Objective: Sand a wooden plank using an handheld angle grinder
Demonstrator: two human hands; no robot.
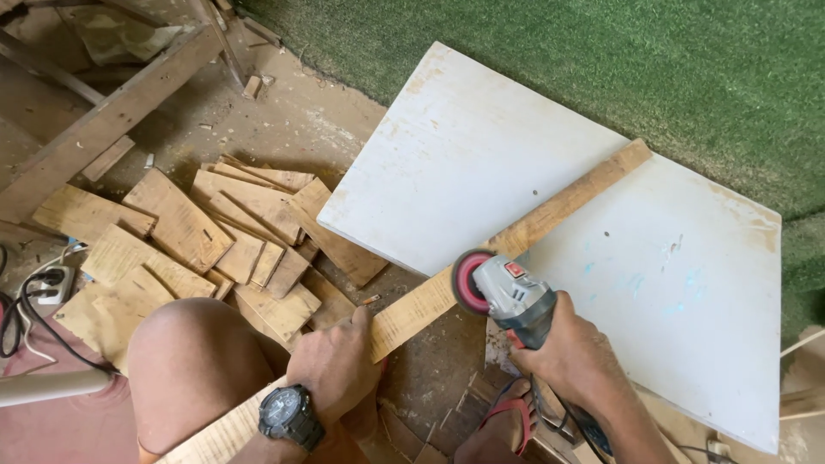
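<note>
Far left, on the dusty floor (318,120): one white power strip (51,283) with black cables, then a loose pile of short wood offcuts (215,241), more than a dozen, exact count not possible where they overlapped. One bare knee (185,361) sat in front of the pile.

Left hand (335,365), one wristwatch (288,417) on it, pressed down on the long wooden plank (516,236), fingers curled over its near edge. One plank only; it ran diagonally, low end by the knee, far end resting across one white board (464,163) lying on the floor. Judged stiff and light, rough-faced, prone to skate on the smooth board unless pinned near the working point.

Right hand (576,357) was closed around the body of one angle grinder (507,296), red disc against the plank's edge. Green artificial turf (601,60) lay beyond.
</note>
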